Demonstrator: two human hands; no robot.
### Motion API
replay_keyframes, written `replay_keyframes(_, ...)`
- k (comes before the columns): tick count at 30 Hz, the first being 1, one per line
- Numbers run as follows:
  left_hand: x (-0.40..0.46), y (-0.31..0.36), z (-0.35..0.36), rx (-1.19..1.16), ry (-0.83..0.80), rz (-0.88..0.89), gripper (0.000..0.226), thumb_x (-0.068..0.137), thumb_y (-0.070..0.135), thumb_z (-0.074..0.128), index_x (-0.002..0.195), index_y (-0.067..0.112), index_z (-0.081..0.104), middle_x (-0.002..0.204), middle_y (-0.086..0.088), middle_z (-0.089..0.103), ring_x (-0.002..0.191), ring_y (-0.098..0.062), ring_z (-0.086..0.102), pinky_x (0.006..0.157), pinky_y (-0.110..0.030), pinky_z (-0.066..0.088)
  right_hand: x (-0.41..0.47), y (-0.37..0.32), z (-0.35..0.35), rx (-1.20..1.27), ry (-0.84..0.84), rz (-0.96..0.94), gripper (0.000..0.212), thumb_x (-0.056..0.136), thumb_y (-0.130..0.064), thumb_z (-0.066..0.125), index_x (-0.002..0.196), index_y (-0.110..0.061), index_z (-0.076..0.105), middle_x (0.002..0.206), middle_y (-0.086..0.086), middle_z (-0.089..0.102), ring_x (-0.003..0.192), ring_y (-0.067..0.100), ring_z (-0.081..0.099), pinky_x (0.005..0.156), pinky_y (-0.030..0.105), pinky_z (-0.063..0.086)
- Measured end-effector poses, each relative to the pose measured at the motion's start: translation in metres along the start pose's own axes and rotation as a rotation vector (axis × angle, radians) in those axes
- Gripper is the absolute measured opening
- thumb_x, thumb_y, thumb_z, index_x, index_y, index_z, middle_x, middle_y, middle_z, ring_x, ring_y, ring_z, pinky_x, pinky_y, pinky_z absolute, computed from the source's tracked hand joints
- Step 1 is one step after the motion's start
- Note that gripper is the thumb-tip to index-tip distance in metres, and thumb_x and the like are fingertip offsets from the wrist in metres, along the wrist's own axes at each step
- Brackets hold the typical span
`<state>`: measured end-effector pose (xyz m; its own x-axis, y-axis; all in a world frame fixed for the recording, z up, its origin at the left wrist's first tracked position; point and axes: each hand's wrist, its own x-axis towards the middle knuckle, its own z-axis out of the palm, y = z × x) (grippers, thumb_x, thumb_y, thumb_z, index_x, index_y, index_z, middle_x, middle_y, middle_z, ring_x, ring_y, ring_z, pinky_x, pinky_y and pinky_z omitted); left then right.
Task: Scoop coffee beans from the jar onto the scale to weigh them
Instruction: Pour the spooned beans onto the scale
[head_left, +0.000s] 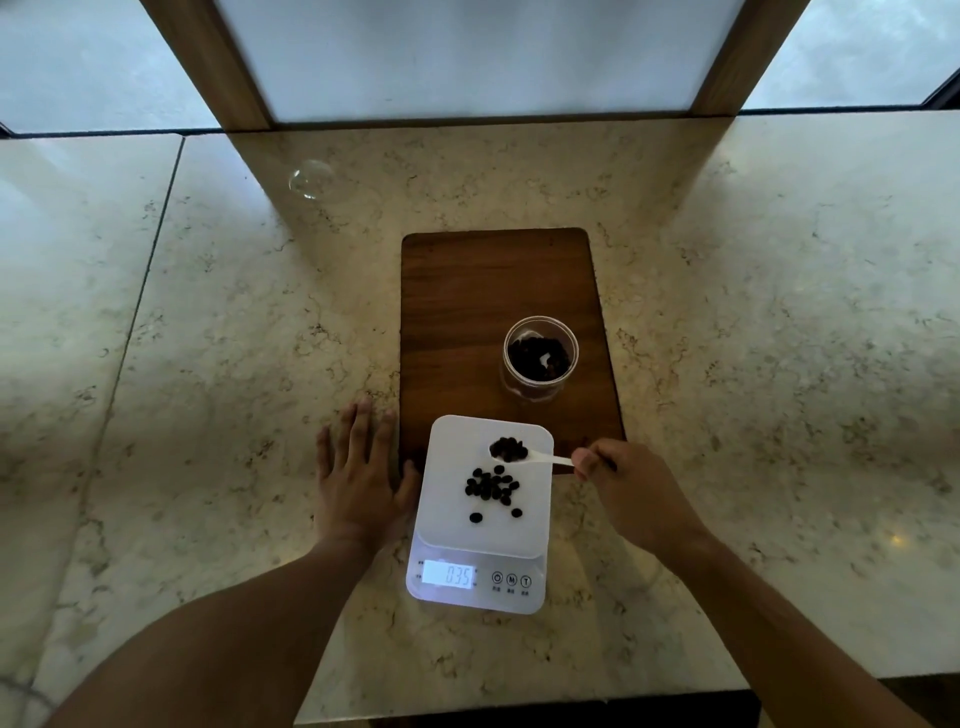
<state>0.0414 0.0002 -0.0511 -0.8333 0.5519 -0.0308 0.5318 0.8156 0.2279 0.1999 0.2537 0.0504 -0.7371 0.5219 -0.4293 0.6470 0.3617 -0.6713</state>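
A white digital scale (447, 525) sits at the near end of a dark wooden board (493, 291), its lit display reading 035. Several dark coffee beans (491, 486) lie loose on its platform. My right hand (631, 486) pinches the handle of a small white spoon (550, 459), whose bowl is heaped with beans and hovers over the platform's far right part. An open clear jar (540, 356), partly filled with beans, stands on the board behind the scale. My left hand (358, 478) rests flat on the counter, fingers spread, thumb near the scale's left edge.
The marble counter (779, 364) stretches wide on both sides, with a seam at the left. A clear round lid or dome (311, 179) lies at the back left. Wooden posts and frosted panes line the far edge. The counter's near edge runs just below my forearms.
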Motion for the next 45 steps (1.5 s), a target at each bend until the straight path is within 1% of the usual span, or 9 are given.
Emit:
replay_keyframes(7,0.0,0.0,0.002,-0.003,0.017,0.006,0.071,0.091,0.05,0.033,0.153,0.015,0.033,0.164,-0.016,0.023,0.154,-0.03,0.01,0.122,-0.057,0.009,-0.013,0.012,0.018,-0.007,0.04,-0.059,0.033,0.096,-0.027,0.053,0.069,-0.007,0.058,0.049,-0.004,0.042,0.042,0.007,0.036,0.041,0.019,0.028)
replay_keyframes(13,0.0,0.0,0.002,0.003,0.004,-0.001,0.071,0.092,0.051,0.032,0.154,0.016,0.031,0.164,-0.016,0.022,0.154,-0.029,0.007,0.122,-0.056,0.007,-0.02,0.01,0.023,-0.077,0.139,-0.209,0.039,0.095,-0.041,0.049,0.072,-0.012,0.057,0.052,-0.005,0.048,0.043,0.007,0.035,0.041,0.019,0.026)
replay_keyframes(16,0.0,-0.001,0.001,0.005,0.0,0.002,0.072,0.092,0.051,0.031,0.154,0.016,0.03,0.165,-0.016,0.021,0.154,-0.029,0.006,0.123,-0.055,0.006,-0.021,0.01,0.025,-0.105,0.165,-0.23,0.035,0.096,-0.038,0.05,0.071,-0.013,0.055,0.052,-0.008,0.046,0.043,0.006,0.035,0.041,0.017,0.025)
replay_keyframes(24,0.0,0.0,0.001,0.015,-0.01,-0.005,0.071,0.092,0.051,0.031,0.154,0.016,0.03,0.165,-0.015,0.019,0.154,-0.028,0.004,0.123,-0.056,0.006,-0.024,0.007,0.023,-0.065,0.236,-0.263,0.031,0.096,-0.034,0.051,0.072,-0.016,0.054,0.057,-0.001,0.053,0.05,0.017,0.048,0.045,0.031,0.036)
replay_keyframes(28,0.0,0.001,0.0,0.003,-0.009,-0.009,0.072,0.091,0.051,0.031,0.154,0.016,0.03,0.165,-0.015,0.019,0.154,-0.028,0.004,0.123,-0.055,0.006,-0.025,0.008,0.023,-0.057,0.278,-0.311,0.027,0.096,-0.03,0.053,0.072,-0.017,0.054,0.057,-0.006,0.049,0.049,0.01,0.043,0.045,0.019,0.029)
replay_keyframes(32,0.0,0.002,-0.002,-0.006,-0.011,-0.01,0.071,0.092,0.051,0.032,0.154,0.016,0.031,0.165,-0.015,0.02,0.154,-0.028,0.004,0.123,-0.055,0.004,-0.026,0.013,0.024,-0.059,0.318,-0.335,0.023,0.096,-0.03,0.054,0.076,-0.021,0.059,0.059,-0.009,0.052,0.05,0.009,0.046,0.045,0.017,0.03)
replay_keyframes(36,0.0,0.003,-0.003,-0.003,-0.008,-0.009,0.072,0.091,0.051,0.032,0.154,0.016,0.031,0.165,-0.015,0.02,0.154,-0.028,0.005,0.123,-0.055,0.005,-0.03,0.027,0.028,0.04,0.442,-0.228,0.016,0.094,-0.031,0.056,0.085,-0.025,0.068,0.056,-0.009,0.058,0.05,0.011,0.053,0.042,0.019,0.036)
replay_keyframes(39,0.0,0.002,-0.002,0.003,-0.005,-0.007,0.072,0.091,0.05,0.032,0.154,0.015,0.031,0.164,-0.016,0.022,0.154,-0.028,0.006,0.122,-0.056,0.006,-0.035,0.038,0.033,0.118,0.546,-0.132,0.019,0.091,-0.039,0.054,0.088,-0.027,0.068,0.059,-0.011,0.063,0.058,0.007,0.059,0.045,0.012,0.04)
replay_keyframes(45,0.0,0.0,0.001,-0.002,0.011,0.0,0.072,0.091,0.05,0.034,0.153,0.014,0.033,0.163,-0.016,0.024,0.154,-0.029,0.008,0.123,-0.055,0.007,-0.039,0.062,0.048,0.026,0.587,-0.022,0.016,0.092,-0.032,0.057,0.095,-0.023,0.07,0.062,-0.013,0.064,0.053,0.002,0.058,0.048,0.017,0.042)
